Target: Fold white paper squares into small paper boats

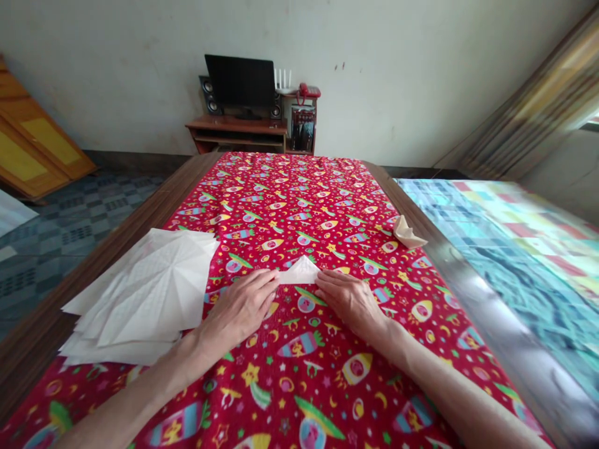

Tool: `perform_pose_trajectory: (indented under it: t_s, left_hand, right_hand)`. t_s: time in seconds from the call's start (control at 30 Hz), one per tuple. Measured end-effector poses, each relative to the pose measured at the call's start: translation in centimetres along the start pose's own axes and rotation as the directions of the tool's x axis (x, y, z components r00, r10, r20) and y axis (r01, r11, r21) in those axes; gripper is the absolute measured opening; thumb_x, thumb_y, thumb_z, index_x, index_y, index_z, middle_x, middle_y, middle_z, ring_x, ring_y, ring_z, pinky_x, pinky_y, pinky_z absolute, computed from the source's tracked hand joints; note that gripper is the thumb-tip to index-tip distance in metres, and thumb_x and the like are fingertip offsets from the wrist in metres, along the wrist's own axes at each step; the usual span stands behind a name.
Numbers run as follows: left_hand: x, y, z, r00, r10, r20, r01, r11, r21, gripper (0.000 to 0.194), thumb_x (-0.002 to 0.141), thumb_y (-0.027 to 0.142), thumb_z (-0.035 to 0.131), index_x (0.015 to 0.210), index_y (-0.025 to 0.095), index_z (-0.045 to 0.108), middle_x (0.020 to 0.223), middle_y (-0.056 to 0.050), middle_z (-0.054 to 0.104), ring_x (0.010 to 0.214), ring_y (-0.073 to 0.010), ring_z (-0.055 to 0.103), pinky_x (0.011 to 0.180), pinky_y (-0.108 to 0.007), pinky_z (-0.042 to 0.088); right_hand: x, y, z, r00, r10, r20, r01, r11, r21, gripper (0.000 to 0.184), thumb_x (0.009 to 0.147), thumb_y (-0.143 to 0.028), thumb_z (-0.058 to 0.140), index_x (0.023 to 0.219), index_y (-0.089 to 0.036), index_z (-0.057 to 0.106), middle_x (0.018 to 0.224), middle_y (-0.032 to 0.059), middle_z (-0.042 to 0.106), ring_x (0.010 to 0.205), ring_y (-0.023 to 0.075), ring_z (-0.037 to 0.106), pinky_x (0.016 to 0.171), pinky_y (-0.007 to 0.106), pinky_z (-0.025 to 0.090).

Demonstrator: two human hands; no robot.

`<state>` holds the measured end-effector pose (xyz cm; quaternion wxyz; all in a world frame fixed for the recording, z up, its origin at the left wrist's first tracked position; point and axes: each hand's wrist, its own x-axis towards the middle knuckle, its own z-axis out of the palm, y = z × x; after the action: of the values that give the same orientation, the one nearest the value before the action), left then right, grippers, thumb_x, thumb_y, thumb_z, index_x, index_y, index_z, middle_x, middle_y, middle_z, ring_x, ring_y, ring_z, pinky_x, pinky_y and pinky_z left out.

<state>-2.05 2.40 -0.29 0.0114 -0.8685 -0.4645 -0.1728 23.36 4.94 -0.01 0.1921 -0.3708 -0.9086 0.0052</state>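
A white sheet of paper (299,273), folded into a low band with a triangular peak in its middle, lies on the red cloth in front of me. My left hand (250,296) has its fingers pressed together over the band's left end. At the right end, my right hand (347,298) does likewise, its fingers closed on the paper. Both thumbs are mostly hidden. Left of my left forearm is a stack of white paper sheets (154,287), the top one marked with creases that fan out from one point. Over to the right sits a small cream folded paper piece (408,233).
The red cloth (299,349) with rocket prints covers a brown wooden table (182,181). Beyond it stand a monitor (241,84) and a red telephone (309,91). A bed with a checked cover (524,237) lies right, a wooden cabinet (42,134) left.
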Motion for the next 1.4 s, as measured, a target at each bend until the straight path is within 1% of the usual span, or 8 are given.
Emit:
perform_pose_trajectory:
  t_s: [0.17,0.5,0.7,0.83,0.93,1.03,1.23,1.4]
  left_hand:
    - [3.1,0.0,0.1,0.998,0.057,0.036,-0.052,0.991,-0.123,0.023,0.089,0.016,0.051,0.109,0.018,0.061,0.113,-0.006,0.061,0.106,-0.0202,0.056,0.096,-0.036,0.047]
    - [3.3,-0.2,2.0,1.000,-0.014,-0.022,0.011,0.989,-0.145,0.028,0.088,0.019,0.055,0.116,0.022,0.058,0.112,-0.005,0.056,0.103,-0.0215,0.052,0.090,-0.037,0.047]
    - [3.3,0.3,1.7,0.999,-0.041,-0.022,0.037,0.985,-0.167,0.029,0.089,0.019,0.052,0.118,0.020,0.056,0.111,-0.006,0.056,0.102,-0.0217,0.052,0.090,-0.038,0.047]
    - [3.4,0.7,1.8,0.996,-0.078,-0.048,0.065,0.970,-0.234,0.029,0.093,0.021,0.045,0.120,0.020,0.055,0.114,-0.007,0.056,0.107,-0.0217,0.052,0.094,-0.038,0.046]
    - [3.3,0.7,2.0,0.974,-0.178,-0.136,0.125,0.935,-0.330,0.041,0.097,0.028,0.037,0.136,0.015,0.040,0.129,-0.013,0.048,0.122,-0.0240,0.045,0.103,-0.041,0.040]
    - [2.9,1.0,2.3,0.932,-0.316,-0.176,0.204,0.861,-0.465,0.053,0.096,0.035,0.037,0.143,0.012,0.027,0.125,-0.016,0.049,0.117,-0.0248,0.050,0.100,-0.042,0.043]
    - [3.0,3.3,2.7,0.919,-0.387,0.073,0.310,0.595,-0.742,0.064,0.091,0.040,0.045,0.146,0.017,0.019,0.094,-0.007,0.063,0.077,-0.0192,0.063,0.071,-0.034,0.056]
    - [4.2,4.2,2.3,0.919,-0.395,-0.019,0.267,0.655,-0.706,0.050,0.093,0.034,0.038,0.140,0.017,0.032,0.119,-0.013,0.059,0.110,-0.0236,0.057,0.098,-0.041,0.045]
  right_hand:
    - [2.1,-0.6,-0.3,0.997,-0.007,0.078,0.017,0.992,-0.127,0.023,0.094,-0.025,0.050,0.077,-0.018,0.062,0.081,0.0042,0.068,0.081,0.0161,0.063,0.070,0.025,0.045]
    - [2.4,0.2,0.4,0.990,-0.119,0.077,0.123,0.991,-0.052,0.016,0.094,-0.016,0.047,0.084,-0.017,0.059,0.086,0.0045,0.065,0.084,0.0149,0.060,0.068,0.022,0.043]
    - [2.6,-1.2,0.7,0.998,-0.006,0.062,0.017,0.984,-0.179,0.015,0.092,-0.015,0.047,0.104,-0.015,0.056,0.099,0.0082,0.065,0.089,0.0183,0.060,0.066,0.025,0.045]
    - [2.8,-1.6,1.3,0.998,0.013,0.062,0.002,0.969,-0.246,0.010,0.090,-0.014,0.049,0.096,-0.015,0.058,0.094,0.0077,0.066,0.084,0.0192,0.060,0.063,0.027,0.045]
    - [2.6,-1.1,1.5,1.000,-0.012,-0.017,0.007,0.967,-0.255,0.012,0.091,-0.012,0.046,0.093,-0.014,0.058,0.095,0.0086,0.068,0.083,0.0180,0.062,0.063,0.026,0.047]
    - [2.3,-0.4,1.7,0.986,-0.063,-0.156,0.024,0.971,-0.237,0.016,0.092,-0.011,0.044,0.100,-0.013,0.057,0.100,0.0102,0.069,0.087,0.0180,0.064,0.069,0.026,0.049]
    - [2.2,-0.8,1.6,0.947,-0.104,-0.305,0.055,0.985,-0.165,0.018,0.093,-0.014,0.043,0.107,-0.012,0.055,0.103,0.0106,0.069,0.091,0.0192,0.066,0.072,0.027,0.051]
    - [2.5,-2.1,1.5,0.960,-0.051,-0.274,0.050,0.999,-0.011,0.017,0.095,-0.015,0.040,0.101,-0.015,0.055,0.095,0.0082,0.070,0.083,0.0166,0.065,0.065,0.024,0.047]
